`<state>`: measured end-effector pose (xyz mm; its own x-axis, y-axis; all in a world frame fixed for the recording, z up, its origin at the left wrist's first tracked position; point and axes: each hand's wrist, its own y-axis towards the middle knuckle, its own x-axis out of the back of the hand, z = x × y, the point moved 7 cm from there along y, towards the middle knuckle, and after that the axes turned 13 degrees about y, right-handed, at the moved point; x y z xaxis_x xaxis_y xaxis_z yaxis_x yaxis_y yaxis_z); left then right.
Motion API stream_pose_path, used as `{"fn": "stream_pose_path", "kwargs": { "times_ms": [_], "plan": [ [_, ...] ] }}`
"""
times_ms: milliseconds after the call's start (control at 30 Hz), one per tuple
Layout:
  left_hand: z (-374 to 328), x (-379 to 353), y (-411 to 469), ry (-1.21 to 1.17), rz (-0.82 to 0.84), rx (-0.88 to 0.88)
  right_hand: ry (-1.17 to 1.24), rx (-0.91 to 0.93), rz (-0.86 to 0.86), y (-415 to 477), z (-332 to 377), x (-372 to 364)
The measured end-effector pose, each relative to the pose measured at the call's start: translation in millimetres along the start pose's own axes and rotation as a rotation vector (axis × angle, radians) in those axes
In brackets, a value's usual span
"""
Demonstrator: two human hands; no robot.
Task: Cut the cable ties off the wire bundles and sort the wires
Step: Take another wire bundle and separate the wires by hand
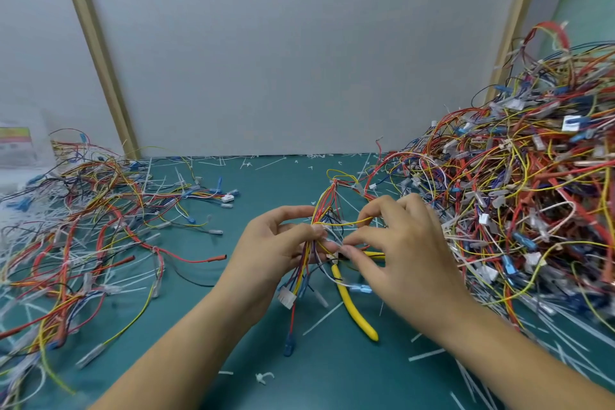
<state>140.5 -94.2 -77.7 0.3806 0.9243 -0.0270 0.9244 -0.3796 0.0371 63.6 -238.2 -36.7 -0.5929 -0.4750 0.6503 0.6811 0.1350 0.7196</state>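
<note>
A small wire bundle (327,200) of red, yellow, blue and white wires stands between my hands over the green mat. My left hand (276,243) grips the bundle's middle, with its white connector (287,297) and a blue terminal (289,348) hanging below. My right hand (396,250) pinches thin wires of the same bundle with thumb and forefinger, just right of my left fingertips. Yellow-handled cutters (352,306) lie on the mat under my right hand, held by neither hand. Whether a cable tie sits on the bundle is hidden by my fingers.
A tall heap of tied wire bundles (519,183) fills the right side. Loose sorted wires (83,226) spread over the left. Cut white cable ties (264,377) litter the green mat (259,186). A grey panel wall (299,60) closes off the back.
</note>
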Motion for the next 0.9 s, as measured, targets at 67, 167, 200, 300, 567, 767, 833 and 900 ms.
{"fn": "stream_pose_path", "kwargs": {
  "times_ms": [67,167,200,300,567,767,833,900],
  "plan": [
    [0.0,0.6,0.2,0.028,-0.002,-0.004,0.043,-0.035,0.007,0.3,-3.1,-0.7],
    [-2.4,2.3,0.3,0.169,-0.024,-0.054,0.101,-0.07,-0.004,1.4,-4.7,2.1],
    [-3.5,2.5,-0.1,0.208,-0.03,-0.076,0.092,-0.063,0.004,1.4,-4.2,2.2],
    [-5.4,2.8,-1.0,0.226,-0.037,-0.098,0.034,-0.035,0.02,2.0,-5.2,3.7],
    [-10.3,0.1,-1.9,0.306,-0.056,-0.157,0.028,0.077,0.01,-0.3,12.4,0.0],
    [-12.4,-3.2,-5.2,0.315,-0.011,-0.202,0.077,-0.076,0.084,0.0,3.3,-5.8],
    [-12.5,-4.8,-5.7,0.307,0.004,-0.2,0.12,-0.121,0.142,-0.8,-0.3,-10.6],
    [-12.5,-6.1,-5.9,0.301,0.012,-0.194,0.184,-0.16,0.21,-2.3,-3.9,-16.1]
  ]
}}
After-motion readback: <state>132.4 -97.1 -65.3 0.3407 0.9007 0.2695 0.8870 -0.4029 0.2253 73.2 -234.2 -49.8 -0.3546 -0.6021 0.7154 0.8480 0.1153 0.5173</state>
